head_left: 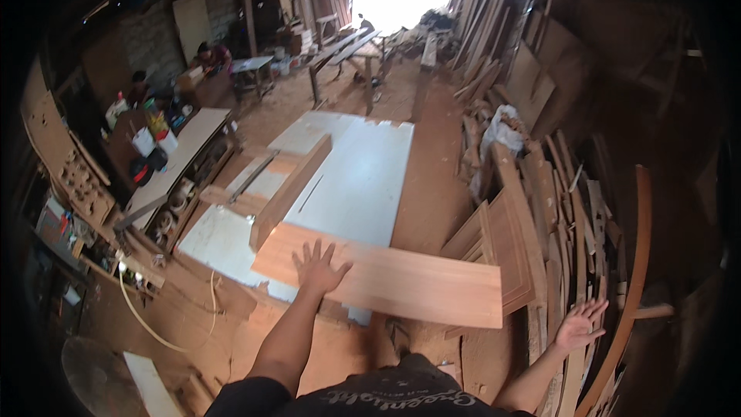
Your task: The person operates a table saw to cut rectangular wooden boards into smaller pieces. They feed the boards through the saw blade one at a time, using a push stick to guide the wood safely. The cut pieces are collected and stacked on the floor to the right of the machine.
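Note:
A wide, reddish-brown wooden board (pixel 417 282) lies across the near end of a white-topped work table (pixel 359 185), its right end jutting out past the table's edge. My left hand (pixel 320 266) rests flat on the board near its left end, fingers spread. Off to the right, my right hand (pixel 580 326) is held out in the air with nothing in it, palm turned up and fingers apart, beside the stacked timber. A thick wooden beam (pixel 292 191) stands on the table just behind the board's left end. Left of the beam lies a dark metal bar clamp (pixel 253 176).
Upright offcuts and planks (pixel 552 239) crowd the right side, with a panelled wooden door (pixel 505 243) leaning among them. A cluttered side bench (pixel 181 158) stands at left. A yellow hose (pixel 158 336) loops over the dusty floor. Another person (pixel 214 58) is at the back left.

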Motion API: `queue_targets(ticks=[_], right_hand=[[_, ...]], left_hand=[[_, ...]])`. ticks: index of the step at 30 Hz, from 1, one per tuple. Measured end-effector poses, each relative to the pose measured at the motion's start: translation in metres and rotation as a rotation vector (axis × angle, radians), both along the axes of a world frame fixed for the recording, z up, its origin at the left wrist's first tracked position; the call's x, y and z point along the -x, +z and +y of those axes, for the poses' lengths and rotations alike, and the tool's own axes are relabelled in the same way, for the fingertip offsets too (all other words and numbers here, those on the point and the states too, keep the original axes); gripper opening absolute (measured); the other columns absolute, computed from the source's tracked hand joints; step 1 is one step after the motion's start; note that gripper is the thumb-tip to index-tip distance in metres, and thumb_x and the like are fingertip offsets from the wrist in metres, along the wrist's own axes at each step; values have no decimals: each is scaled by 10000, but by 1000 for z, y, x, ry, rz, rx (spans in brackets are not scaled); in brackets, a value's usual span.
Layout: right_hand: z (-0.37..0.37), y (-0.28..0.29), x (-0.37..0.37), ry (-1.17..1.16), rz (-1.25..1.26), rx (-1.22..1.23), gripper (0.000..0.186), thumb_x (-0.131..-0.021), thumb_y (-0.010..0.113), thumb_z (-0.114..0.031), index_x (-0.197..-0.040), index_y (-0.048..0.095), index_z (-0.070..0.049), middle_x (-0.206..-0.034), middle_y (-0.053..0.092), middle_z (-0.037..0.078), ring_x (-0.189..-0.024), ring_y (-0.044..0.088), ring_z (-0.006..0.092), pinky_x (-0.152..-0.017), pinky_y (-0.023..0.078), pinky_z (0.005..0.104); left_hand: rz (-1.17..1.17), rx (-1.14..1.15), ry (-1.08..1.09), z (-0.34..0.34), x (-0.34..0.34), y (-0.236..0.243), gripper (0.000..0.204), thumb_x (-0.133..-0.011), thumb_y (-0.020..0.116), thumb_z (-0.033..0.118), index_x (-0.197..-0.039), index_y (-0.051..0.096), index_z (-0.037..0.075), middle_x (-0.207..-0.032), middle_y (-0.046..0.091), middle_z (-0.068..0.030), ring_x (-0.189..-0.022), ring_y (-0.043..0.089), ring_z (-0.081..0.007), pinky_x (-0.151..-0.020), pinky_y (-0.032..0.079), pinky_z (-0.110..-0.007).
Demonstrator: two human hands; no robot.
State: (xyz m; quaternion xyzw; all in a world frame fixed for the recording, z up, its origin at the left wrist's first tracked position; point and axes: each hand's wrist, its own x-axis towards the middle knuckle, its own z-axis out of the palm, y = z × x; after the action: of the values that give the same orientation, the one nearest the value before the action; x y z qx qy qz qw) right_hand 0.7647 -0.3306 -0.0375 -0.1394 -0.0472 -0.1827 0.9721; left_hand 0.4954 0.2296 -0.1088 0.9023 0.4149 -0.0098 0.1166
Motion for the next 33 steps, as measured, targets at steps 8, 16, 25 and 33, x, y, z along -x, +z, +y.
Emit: queue_targets(ticks=[8, 16, 25, 33], right_hand=[[73, -85, -31, 708, 450, 1661, 786, -1034, 675, -526, -1525, 507, 64, -1402, 659, 219, -1191, 674, 267, -982, 557, 374], [146, -83, -67, 673, 536, 1708, 757, -1007, 747, -338, -1584, 452, 53, -1461, 605, 311, -1379, 598, 361, -1106, 495, 409], [184, -125, -160, 613, 584, 1641, 528, -1004, 776, -373, -1289, 601, 35, -860, 628, 40, -663, 547, 127, -579, 470, 295], [227, -120, -237, 739, 640, 1688, 550, -1008, 764, -402, -1319, 584, 15, -1005, 665, 92, -778, 624, 160, -632, 518, 293]], left_hand=[[26, 14, -40, 2, -61, 4, 944, -957, 417, 855, -1706, 331, 286, -1807, 171, -87, -1667, 68, -380, -1307, -14, -665], [35, 22, -48, 36, -103, -5, 922, -976, 410, 834, -1711, 316, 286, -1810, 149, -101, -1667, 45, -391, -1302, -23, -674], [5, 33, -45, 84, -190, -20, 923, -975, 443, 821, -1713, 316, 282, -1810, 148, -107, -1666, 26, -400, -1284, -72, -691], [18, 37, -16, 127, -269, -34, 928, -959, 484, 810, -1705, 334, 280, -1804, 167, -107, -1662, 61, -398, -1291, -23, -693]])
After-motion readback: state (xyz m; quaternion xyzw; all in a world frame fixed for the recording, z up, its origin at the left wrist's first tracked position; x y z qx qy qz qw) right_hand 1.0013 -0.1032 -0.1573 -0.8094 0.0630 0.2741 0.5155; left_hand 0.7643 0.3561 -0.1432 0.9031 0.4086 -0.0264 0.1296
